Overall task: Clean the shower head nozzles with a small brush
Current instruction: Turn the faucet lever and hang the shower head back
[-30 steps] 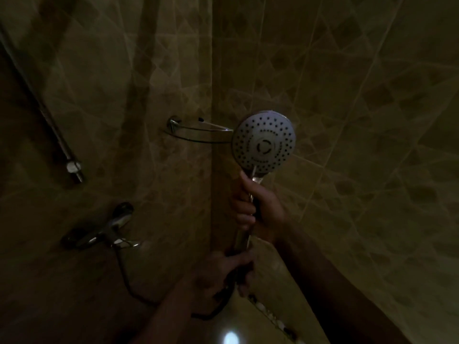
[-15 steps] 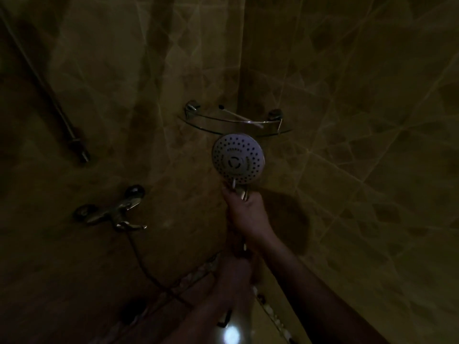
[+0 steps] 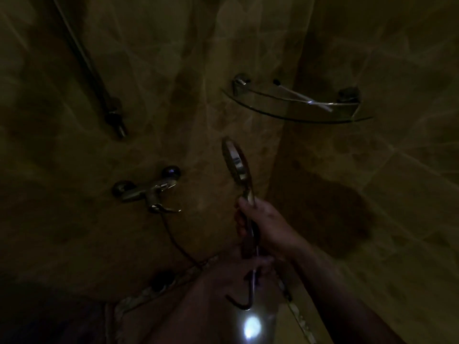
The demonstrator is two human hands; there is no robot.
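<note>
— Tiled wall [image 3: 173, 70] first, dim; then the glass corner shelf [image 3: 298, 115], then the mixer tap [image 3: 146, 192]?
— Yes. Shower head [image 3: 236, 162] hangs edge-on below the shelf; right hand [image 3: 263, 224] clenched round its handle. Left hand [image 3: 238, 271] lower, near the hose [image 3: 249, 294]; its grip I cannot tell

Both hands are raised, right hand [image 3: 267, 225] clenched above the left hand [image 3: 238, 271], also curled closed.
</note>
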